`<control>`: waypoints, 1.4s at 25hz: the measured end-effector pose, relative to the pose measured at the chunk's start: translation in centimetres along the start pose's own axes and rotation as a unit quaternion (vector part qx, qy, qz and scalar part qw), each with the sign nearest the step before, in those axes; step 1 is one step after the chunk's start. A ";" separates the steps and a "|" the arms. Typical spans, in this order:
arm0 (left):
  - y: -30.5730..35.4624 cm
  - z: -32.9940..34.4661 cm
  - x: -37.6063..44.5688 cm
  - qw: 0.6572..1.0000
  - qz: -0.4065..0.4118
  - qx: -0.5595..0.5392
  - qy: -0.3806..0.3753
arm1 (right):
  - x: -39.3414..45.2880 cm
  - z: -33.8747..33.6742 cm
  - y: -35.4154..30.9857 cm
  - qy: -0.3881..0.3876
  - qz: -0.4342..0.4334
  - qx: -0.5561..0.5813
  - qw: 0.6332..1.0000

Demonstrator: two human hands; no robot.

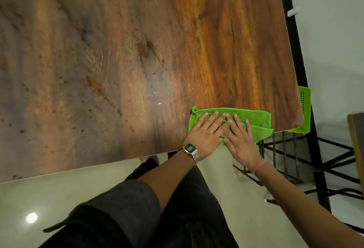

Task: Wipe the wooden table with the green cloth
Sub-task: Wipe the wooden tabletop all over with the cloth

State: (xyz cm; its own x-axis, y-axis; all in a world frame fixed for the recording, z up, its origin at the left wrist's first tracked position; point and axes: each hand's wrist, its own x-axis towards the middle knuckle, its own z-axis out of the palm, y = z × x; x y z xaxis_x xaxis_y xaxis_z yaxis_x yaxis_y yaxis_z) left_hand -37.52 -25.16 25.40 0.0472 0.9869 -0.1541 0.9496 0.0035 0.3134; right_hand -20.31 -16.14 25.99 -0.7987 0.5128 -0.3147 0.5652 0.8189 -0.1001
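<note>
Our left hand (204,136), right hand (241,139) flat, unclenched on green cloth (254,119) — bench (137,51) beyond fingertips unwiped, droplets (155,86) remain.

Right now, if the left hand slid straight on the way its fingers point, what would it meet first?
The left hand would cross the green cloth, then meet only bare wooden table; that way looks free.

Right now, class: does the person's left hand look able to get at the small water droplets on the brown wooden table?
Probably yes. The left hand lies flat on the green cloth, and only bare brown wooden table separates it from the water droplets.
</note>
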 end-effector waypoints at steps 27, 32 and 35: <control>-13.0 -0.9 -20.3 0.971 -0.236 -0.001 0.029 | 8.8 0.1 -22.0 -0.004 -0.228 -0.033 0.973; -8.4 -1.3 -12.2 0.990 -0.138 -0.013 0.004 | 5.8 -0.2 -12.0 -0.003 -0.160 -0.060 0.985; -7.7 -1.1 -10.4 0.994 -0.107 -0.004 -0.001 | 5.1 -0.4 -9.7 -0.013 -0.129 -0.064 0.990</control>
State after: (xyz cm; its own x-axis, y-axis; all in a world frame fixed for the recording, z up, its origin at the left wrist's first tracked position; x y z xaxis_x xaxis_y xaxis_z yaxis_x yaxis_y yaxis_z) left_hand -45.72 -35.27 25.64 -0.1556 0.9632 -0.2193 0.9352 0.2151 0.2814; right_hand -29.97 -21.38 25.72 -0.9063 0.2779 -0.3183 0.3119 0.9482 -0.0601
